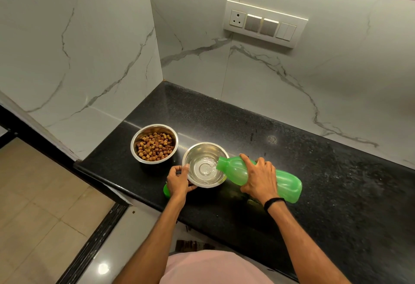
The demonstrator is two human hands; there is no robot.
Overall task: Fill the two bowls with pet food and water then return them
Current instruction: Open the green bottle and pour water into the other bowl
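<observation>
Two steel bowls stand on the black counter (247,126) near its left end. The far left bowl (154,143) holds brown pet food kibble. In the nearer bowl (204,164) there is a little clear water. My right hand (260,177) grips a green plastic bottle (285,182) that lies tipped sideways, its open mouth over the nearer bowl's right rim, with water running into the bowl. My left hand (178,180) holds the nearer bowl's left rim. A green cap (166,190) shows just behind my left wrist on the counter edge.
Marble walls close the counter at the back and left. A white switch panel (265,23) is on the back wall. The counter's left end drops to a tiled floor (40,205). The counter stretches on to the right.
</observation>
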